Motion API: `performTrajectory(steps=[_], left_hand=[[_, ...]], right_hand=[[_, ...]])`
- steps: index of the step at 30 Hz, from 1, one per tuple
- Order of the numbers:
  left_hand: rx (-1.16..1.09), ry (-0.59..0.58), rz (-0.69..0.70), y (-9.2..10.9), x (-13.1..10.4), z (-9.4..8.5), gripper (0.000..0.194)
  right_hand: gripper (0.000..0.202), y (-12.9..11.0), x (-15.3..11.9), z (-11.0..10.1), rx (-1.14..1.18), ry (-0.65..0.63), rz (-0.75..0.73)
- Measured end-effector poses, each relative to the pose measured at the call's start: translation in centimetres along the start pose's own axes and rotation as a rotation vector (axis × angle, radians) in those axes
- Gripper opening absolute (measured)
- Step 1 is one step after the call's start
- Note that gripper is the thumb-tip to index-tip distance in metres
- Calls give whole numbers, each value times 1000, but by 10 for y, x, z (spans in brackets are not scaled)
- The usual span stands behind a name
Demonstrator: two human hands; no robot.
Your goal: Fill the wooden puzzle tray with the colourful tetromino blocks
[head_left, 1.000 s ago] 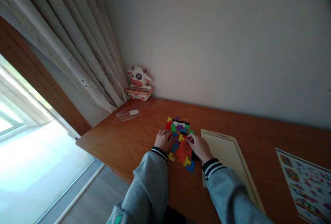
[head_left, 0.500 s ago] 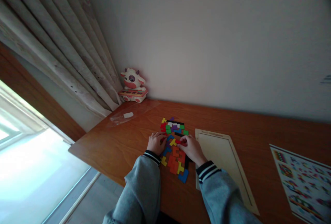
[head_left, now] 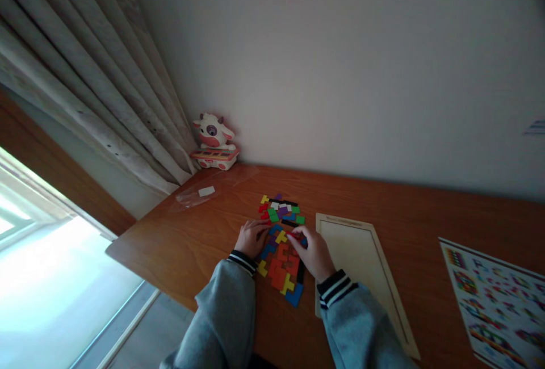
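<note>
Flat coloured puzzle blocks lie in a loose cluster on the wooden table, between my two hands. My left hand [head_left: 252,238] rests at the cluster's left edge, thumb and forefinger apart, fingertips by a red block [head_left: 265,222]. My right hand [head_left: 314,252] reaches in from the right, thumb and forefinger closed on a red block [head_left: 292,235], partly hidden by the fingers. Just left of that block lies a yellow block [head_left: 281,237]. Orange blocks [head_left: 279,273] and a blue block [head_left: 294,295] are nearer to me. Green, white, purple and black blocks lie farther off.
A shallow wooden tray [head_left: 347,233] lies right of the blocks, partly under my right forearm. Farther right is a printed pattern sheet [head_left: 489,301]. A cow toy with a keyboard [head_left: 215,145] and a clear plastic bag [head_left: 191,196] are at the back left, near the curtain [head_left: 106,85].
The whole view has shifted slightly, so things appear a little farther left. My right hand has drawn slightly towards me, still pinching the red block. My left hand stays beside the blocks.
</note>
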State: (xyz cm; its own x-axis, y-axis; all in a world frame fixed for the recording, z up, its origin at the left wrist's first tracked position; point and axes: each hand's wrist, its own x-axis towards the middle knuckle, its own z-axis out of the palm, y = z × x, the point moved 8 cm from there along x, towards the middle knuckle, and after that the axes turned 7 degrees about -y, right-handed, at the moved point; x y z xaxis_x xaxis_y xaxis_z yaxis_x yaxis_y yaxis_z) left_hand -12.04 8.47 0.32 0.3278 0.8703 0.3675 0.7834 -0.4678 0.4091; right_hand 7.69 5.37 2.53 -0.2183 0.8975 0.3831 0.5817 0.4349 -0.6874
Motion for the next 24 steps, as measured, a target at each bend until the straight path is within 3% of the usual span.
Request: performTrajectory(steps=[6, 12, 19, 24], left_hand=[[19, 10, -1, 6, -2, -2, 25], [16, -3, 6, 4, -1, -2, 26], [-11, -17, 62, 9, 1, 0, 24], [-29, -12, 82, 11, 1, 2, 19]], right_hand=[[19, 4, -14, -17, -16, 79, 16], [20, -19, -41, -42, 5, 87, 2], [15, -36, -111, -71, -189, 36, -74], [10, -31, -166, -88, -312, 106, -212]])
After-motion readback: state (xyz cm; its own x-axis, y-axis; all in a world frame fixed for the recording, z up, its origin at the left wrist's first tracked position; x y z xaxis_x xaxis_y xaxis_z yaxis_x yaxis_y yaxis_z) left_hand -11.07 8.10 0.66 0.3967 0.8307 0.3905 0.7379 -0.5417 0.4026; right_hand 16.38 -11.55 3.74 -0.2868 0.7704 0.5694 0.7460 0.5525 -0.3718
